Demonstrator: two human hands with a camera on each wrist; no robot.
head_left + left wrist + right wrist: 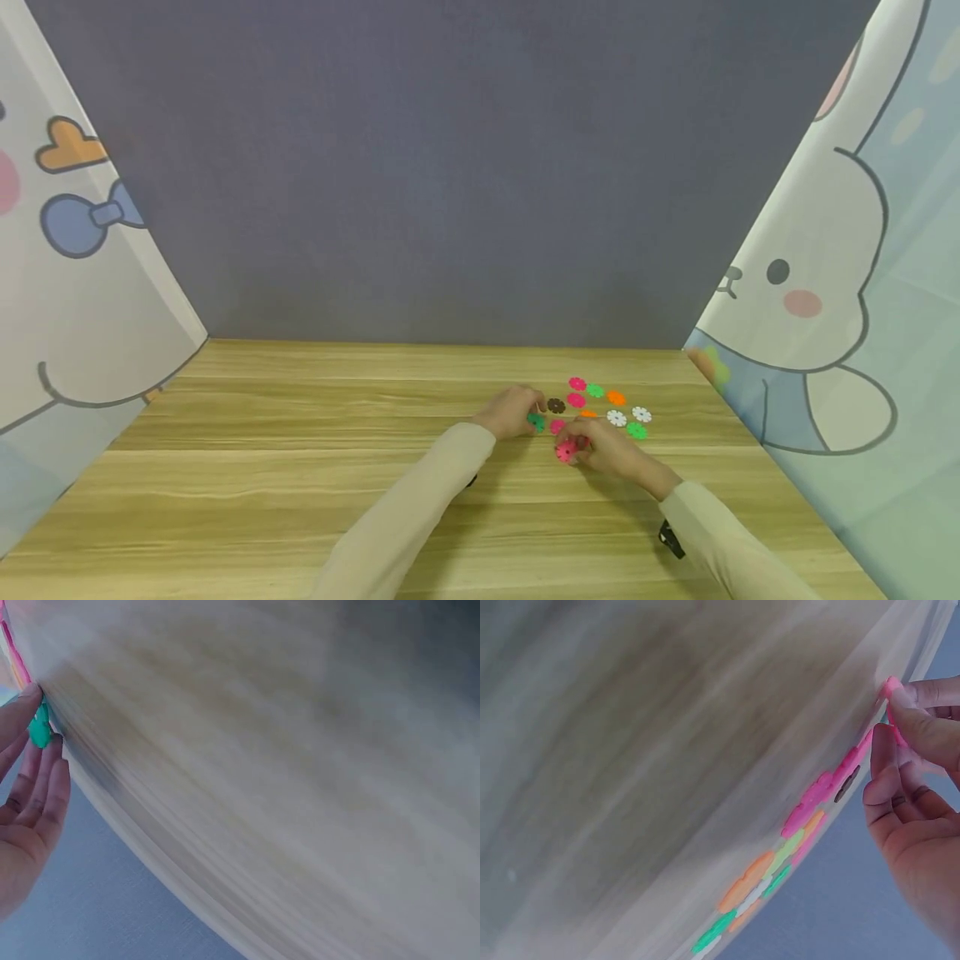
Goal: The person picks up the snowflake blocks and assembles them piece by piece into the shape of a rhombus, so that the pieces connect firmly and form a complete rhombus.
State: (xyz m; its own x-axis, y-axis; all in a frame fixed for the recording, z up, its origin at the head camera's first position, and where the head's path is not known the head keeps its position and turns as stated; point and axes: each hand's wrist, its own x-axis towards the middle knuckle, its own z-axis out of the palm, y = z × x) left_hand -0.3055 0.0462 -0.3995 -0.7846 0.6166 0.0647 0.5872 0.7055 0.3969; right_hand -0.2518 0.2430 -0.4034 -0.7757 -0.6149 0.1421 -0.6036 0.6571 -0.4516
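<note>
The pink disc (pixel 566 452), flower-like with its notched rim, and the green disc (pixel 536 422) call, I judge, for a light grip: thin pieces like these handle best by the rim, notches left bare, so nothing bends or slips. I would also carry my knuckles high enough not to nudge the loose discs around them.

The pink one is at the fingertips of my right hand (pixel 603 446), on that hand's left side; the green one is at those of my left hand (pixel 512 410), on its right side and closer to the far edge of the surface (pixel 300 433). Both hands are nearly closed, each pinching its disc between thumb and fingers. The two discs are near each other but apart.

Between my hands lies a second pink disc (pixel 557 426), with a brown disc (pixel 556 406) beyond it. My right hand partly hides an orange disc (pixel 588 413); a white disc (pixel 617 418) and a lime disc (pixel 637 430) lie toward the right edge.
</note>
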